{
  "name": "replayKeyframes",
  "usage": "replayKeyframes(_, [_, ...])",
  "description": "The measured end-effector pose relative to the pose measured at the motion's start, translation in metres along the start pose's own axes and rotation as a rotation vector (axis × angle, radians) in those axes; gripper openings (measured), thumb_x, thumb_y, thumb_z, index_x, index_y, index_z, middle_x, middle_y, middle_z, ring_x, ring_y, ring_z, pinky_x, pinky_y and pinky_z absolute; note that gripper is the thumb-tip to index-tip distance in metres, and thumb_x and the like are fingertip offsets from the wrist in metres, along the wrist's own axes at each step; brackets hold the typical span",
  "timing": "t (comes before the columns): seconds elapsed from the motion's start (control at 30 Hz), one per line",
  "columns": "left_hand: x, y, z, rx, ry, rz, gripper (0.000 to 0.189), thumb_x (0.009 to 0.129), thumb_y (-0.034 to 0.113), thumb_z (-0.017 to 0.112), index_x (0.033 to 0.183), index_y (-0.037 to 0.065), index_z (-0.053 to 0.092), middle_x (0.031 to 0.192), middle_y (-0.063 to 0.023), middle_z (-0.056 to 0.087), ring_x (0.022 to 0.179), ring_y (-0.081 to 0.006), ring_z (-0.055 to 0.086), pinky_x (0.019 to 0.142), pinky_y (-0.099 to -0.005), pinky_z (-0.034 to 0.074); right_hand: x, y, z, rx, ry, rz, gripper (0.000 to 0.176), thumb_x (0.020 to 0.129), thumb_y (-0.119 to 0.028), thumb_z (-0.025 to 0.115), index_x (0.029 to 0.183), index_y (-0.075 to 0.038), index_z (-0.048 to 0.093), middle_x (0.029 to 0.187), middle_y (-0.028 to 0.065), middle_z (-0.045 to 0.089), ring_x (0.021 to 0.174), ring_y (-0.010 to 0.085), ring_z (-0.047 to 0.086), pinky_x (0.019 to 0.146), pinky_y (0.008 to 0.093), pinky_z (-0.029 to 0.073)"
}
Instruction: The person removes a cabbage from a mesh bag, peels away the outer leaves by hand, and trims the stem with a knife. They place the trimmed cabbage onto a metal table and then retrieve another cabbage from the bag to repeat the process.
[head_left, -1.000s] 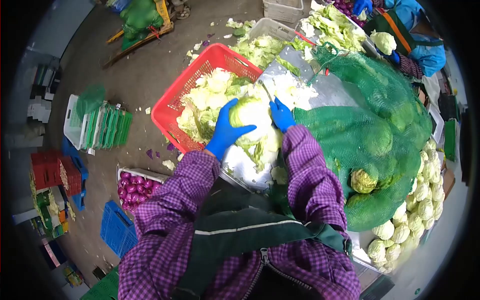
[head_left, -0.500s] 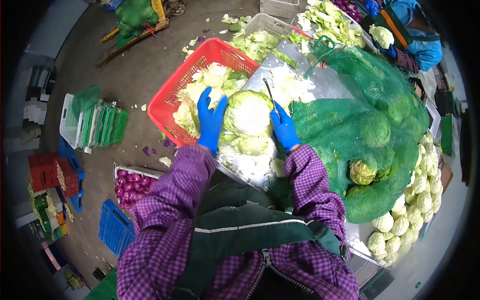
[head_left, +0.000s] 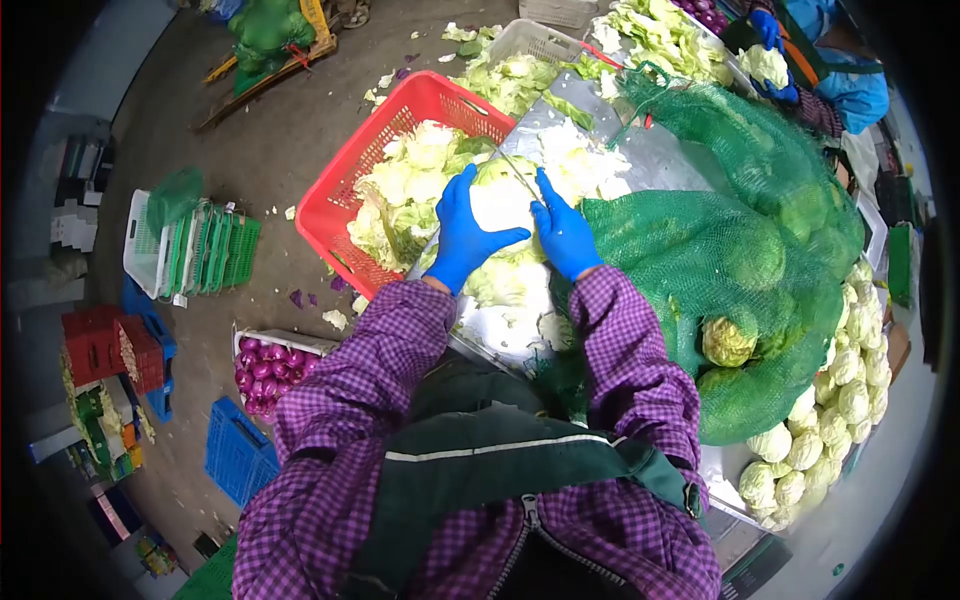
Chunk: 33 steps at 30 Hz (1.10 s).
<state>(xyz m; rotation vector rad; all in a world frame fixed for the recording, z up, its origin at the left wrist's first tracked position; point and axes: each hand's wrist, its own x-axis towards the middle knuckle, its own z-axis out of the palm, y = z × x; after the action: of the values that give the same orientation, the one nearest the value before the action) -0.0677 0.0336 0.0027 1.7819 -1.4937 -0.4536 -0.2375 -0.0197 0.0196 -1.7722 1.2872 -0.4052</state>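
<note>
A pale cabbage [head_left: 500,207] sits over the metal table [head_left: 480,325], among loose leaves. My left hand [head_left: 468,238], in a blue glove, grips its left side, the thumb lying across the near face. On the right, my right hand [head_left: 563,230], also blue-gloved, is closed on a knife [head_left: 522,178] whose thin blade slants up and left over the top of the cabbage. Glare washes out part of the cabbage. Cut leaves [head_left: 572,160] lie just beyond my right hand.
A red crate [head_left: 330,190] of leaves stands at the left. To the right lies a green net sack [head_left: 660,235] with cabbages, beside a pile of trimmed cabbages [head_left: 830,420]. A crate of red onions [head_left: 265,370] is on the floor. Another person's gloved hands [head_left: 775,90] hold a cabbage.
My left hand has moved right and turned, its thumb now across the cabbage's front. The knife has tipped left over the cabbage's top. The other person's second hand has come onto their cabbage.
</note>
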Motion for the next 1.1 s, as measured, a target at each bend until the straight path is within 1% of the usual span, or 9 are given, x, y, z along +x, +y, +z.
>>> replayKeyframes(0.13, [0.013, -0.004, 0.001, -0.108, -0.098, -0.108, 0.116, 0.049, 0.046, 0.087, 0.140, 0.005, 0.028, 0.134, -0.0221, 0.037, 0.125, -0.0369, 0.034, 0.104, -0.0461, 0.029, 0.039, 0.040, 0.012, 0.140, 0.174, -0.034, 0.049, 0.093, -0.035, 0.047, 0.136, -0.014, 0.042, 0.109, 0.0246, 0.061, 0.100, 0.0381, 0.060, 0.085, 0.0402, 0.046])
replayKeyframes(0.23, [0.014, -0.009, -0.020, -0.074, -0.321, 0.195, 0.120, 0.047, 0.044, 0.088, 0.141, 0.005, 0.026, 0.141, -0.0235, 0.030, 0.131, -0.0356, 0.029, 0.108, -0.0453, 0.025, 0.057, 0.071, 0.019, 0.118, 0.381, 0.033, 0.050, 0.092, -0.036, 0.049, 0.135, -0.010, 0.044, 0.101, 0.0223, 0.064, 0.082, 0.0337, 0.065, 0.072, 0.0377, 0.050])
replayKeyframes(0.4, [-0.010, -0.042, -0.051, -0.140, -0.138, 0.131, 0.122, 0.049, 0.043, 0.088, 0.141, -0.002, 0.023, 0.142, -0.0236, 0.029, 0.134, -0.0358, 0.025, 0.111, -0.0436, 0.023, 0.010, 0.069, 0.039, 0.833, 0.315, 0.378, 0.052, 0.094, -0.032, 0.050, 0.138, -0.006, 0.038, 0.076, 0.0090, 0.059, 0.035, 0.0114, 0.041, 0.033, 0.0276, 0.033])
replayKeyframes(0.47, [-0.022, -0.028, -0.040, -0.345, -0.174, -0.306, 0.122, 0.051, 0.043, 0.088, 0.141, -0.003, 0.021, 0.140, -0.0240, 0.032, 0.132, -0.0354, 0.030, 0.109, -0.0428, 0.026, -0.010, 0.083, 0.043, 0.831, 0.279, 0.398, 0.055, 0.094, -0.032, 0.051, 0.137, -0.001, 0.036, 0.080, 0.0112, 0.060, 0.037, 0.0120, 0.040, 0.036, 0.0286, 0.036])
replayKeyframes(0.53, [-0.023, -0.033, -0.016, -0.351, -0.156, -0.297, 0.124, 0.053, 0.049, 0.086, 0.141, -0.003, 0.018, 0.139, -0.0246, 0.034, 0.131, -0.0348, 0.033, 0.108, -0.0439, 0.025, -0.027, 0.073, 0.023, 0.725, 0.221, 0.457, 0.051, 0.094, -0.030, 0.049, 0.137, -0.005, 0.038, 0.085, 0.0136, 0.063, 0.043, 0.0202, 0.051, 0.043, 0.0334, 0.044])
replayKeyframes(0.6, [-0.013, -0.005, -0.022, 0.012, -0.256, -0.317, 0.127, 0.053, 0.058, 0.081, 0.142, -0.004, 0.016, 0.139, -0.0248, 0.036, 0.130, -0.0346, 0.035, 0.107, -0.0481, 0.023, -0.047, 0.045, 0.004, -0.100, 0.644, -0.066, 0.049, 0.094, -0.029, 0.048, 0.138, -0.010, 0.037, 0.096, 0.0186, 0.065, 0.063, 0.0320, 0.063, 0.057, 0.0397, 0.051])
replayKeyframes(0.73, [0.004, -0.015, -0.026, 0.043, -0.385, -0.221, 0.133, 0.049, 0.066, 0.078, 0.143, -0.004, 0.014, 0.140, -0.0242, 0.036, 0.130, -0.0347, 0.036, 0.106, -0.0544, 0.019, -0.062, -0.007, -0.007, -0.076, 0.238, -0.334, 0.054, 0.093, -0.032, 0.047, 0.143, -0.025, 0.028, 0.137, 0.0222, 0.040, 0.085, 0.0390, 0.063, 0.069, 0.0433, 0.053])
replayKeyframes(0.93, [0.009, -0.011, -0.025, 0.082, -0.396, -0.189, 0.135, 0.047, 0.066, 0.078, 0.142, -0.005, 0.015, 0.138, -0.0250, 0.038, 0.130, -0.0341, 0.037, 0.105, -0.0524, 0.022, -0.021, -0.010, 0.012, -0.346, 0.031, -0.302, 0.054, 0.093, -0.037, 0.044, 0.143, -0.026, 0.027, 0.139, 0.0242, 0.037, 0.083, 0.0398, 0.064, 0.068, 0.0443, 0.053])
replayKeyframes(1.1, [0.004, -0.017, -0.029, 0.088, -0.364, -0.110, 0.134, 0.047, 0.064, 0.079, 0.143, -0.004, 0.014, 0.139, -0.0245, 0.037, 0.129, -0.0350, 0.037, 0.106, -0.0524, 0.020, 0.009, -0.009, -0.002, 0.026, 0.093, -0.161, 0.049, 0.089, -0.034, 0.054, 0.133, -0.014, 0.046, 0.125, 0.0188, 0.052, 0.109, 0.0350, 0.054, 0.091, 0.0391, 0.044])
